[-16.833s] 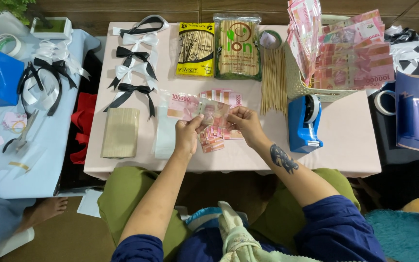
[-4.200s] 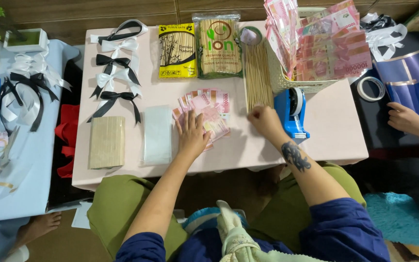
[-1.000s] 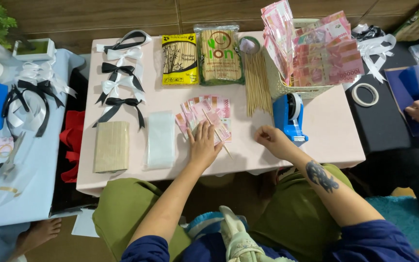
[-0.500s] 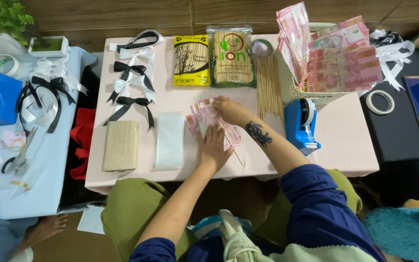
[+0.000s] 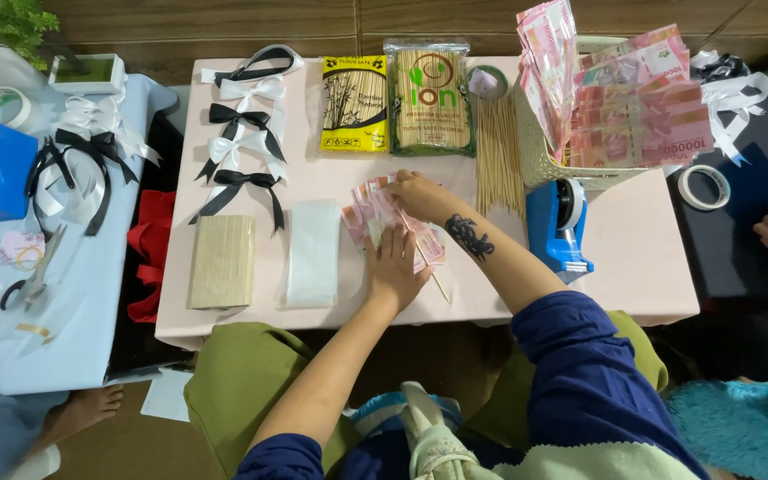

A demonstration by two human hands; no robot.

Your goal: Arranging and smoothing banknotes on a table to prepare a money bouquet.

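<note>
At the near worktop [image 5: 580, 293] edge, the left hand [image 5: 396, 271] presses flat, fingers spread, on a fan of pink notes [image 5: 375, 213] with a skewer [image 5: 427, 268] beneath. Just beyond, the right hand [image 5: 415, 191] pinches the fan's far edge. Farther off lie skewer packets [image 5: 428, 98], bows [image 5: 240, 133] and a blue tape dispenser [image 5: 557, 227].

— Which packages can be seen on the pink table [image 5: 633, 276]?

— Two flat packs are laid side by side along the far edge. A yellow rectangular packet [image 5: 355, 104] with black bamboo drawings is placed on the left. Just beside it, a clear plastic bag of pale wooden skewers [image 5: 430, 98] with a green printed label is set.

— Is anything else wrapped?

— A stack of clear, flat plastic sleeves [image 5: 312, 252] is laid nearer the front edge, beside a tan rectangular block [image 5: 221, 261].
</note>
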